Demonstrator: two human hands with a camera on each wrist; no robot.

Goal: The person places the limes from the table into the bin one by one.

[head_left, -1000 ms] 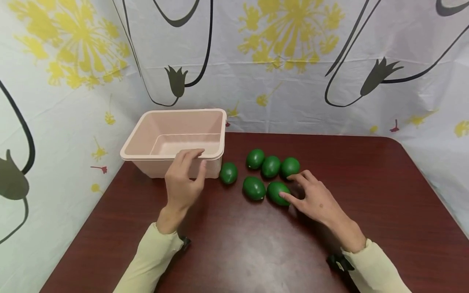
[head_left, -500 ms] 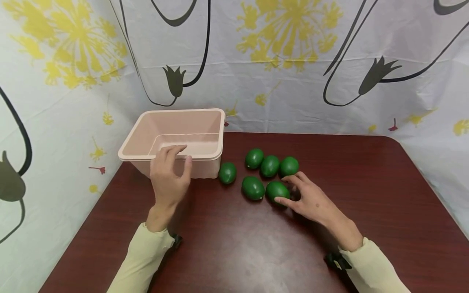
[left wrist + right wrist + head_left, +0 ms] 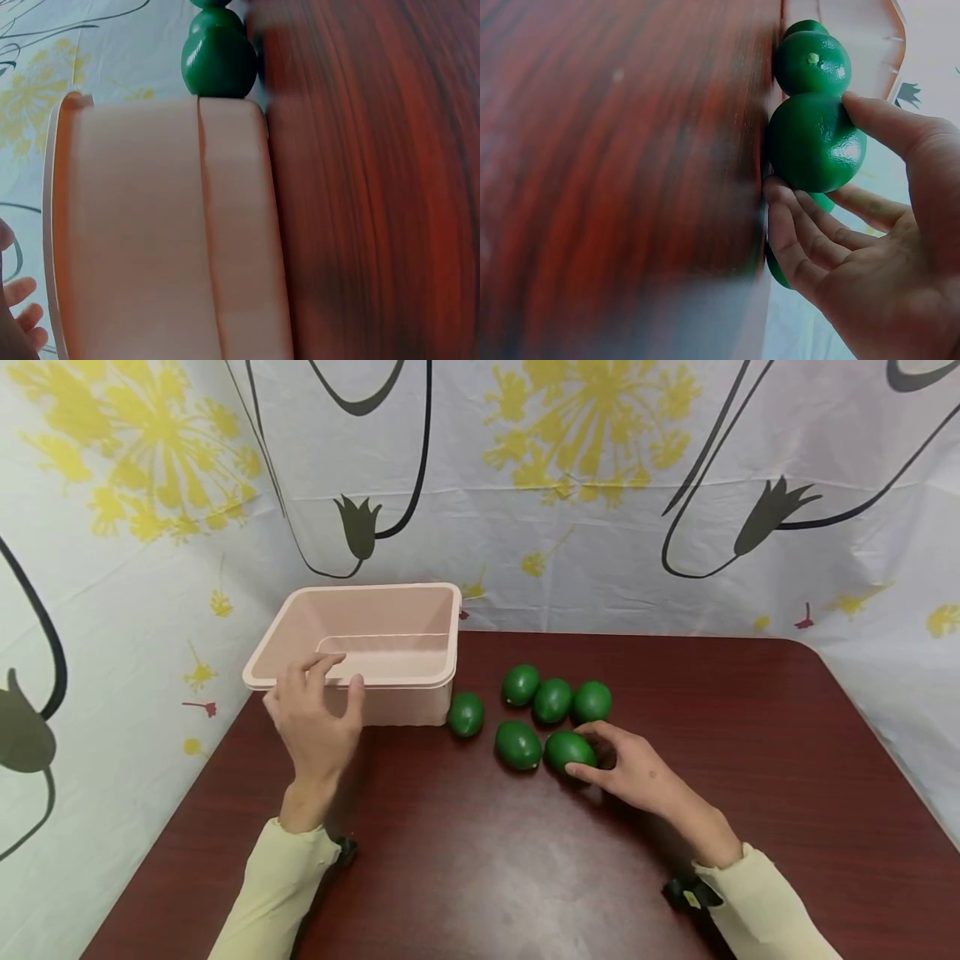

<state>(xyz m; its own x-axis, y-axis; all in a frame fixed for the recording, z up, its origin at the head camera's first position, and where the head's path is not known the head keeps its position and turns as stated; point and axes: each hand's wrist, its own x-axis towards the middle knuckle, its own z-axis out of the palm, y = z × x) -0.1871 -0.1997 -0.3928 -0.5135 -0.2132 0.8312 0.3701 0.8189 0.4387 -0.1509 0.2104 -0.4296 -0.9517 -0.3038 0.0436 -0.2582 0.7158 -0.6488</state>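
My right hand (image 3: pixel 639 774) is at a glossy green lime (image 3: pixel 567 751) on the table, with the thumb on its near side and the fingers behind it. In the right wrist view the thumb and fingertips touch that lime (image 3: pixel 814 142) from opposite sides. My left hand (image 3: pixel 315 727) is raised in front of the pale pink plastic bin (image 3: pixel 397 706), fingers spread and thumb apart, holding nothing. In the left wrist view, part of its fingers (image 3: pixel 22 292) shows beside the bin's rim. Whether they touch the rim, I cannot tell.
One lime (image 3: pixel 467 715) lies by the bin's right side, and another lime (image 3: pixel 517 745) is left of the held one. Behind them, 3 limes stand in a row, the middle lime (image 3: pixel 552 701) among them. A patterned cloth (image 3: pixel 600 568) hangs behind the dark red table (image 3: pixel 480 860).
My left hand has moved left along the bin's front. My right hand has closed in on the lime, its fingers drawing round it. The limes and the bin have stayed in place.
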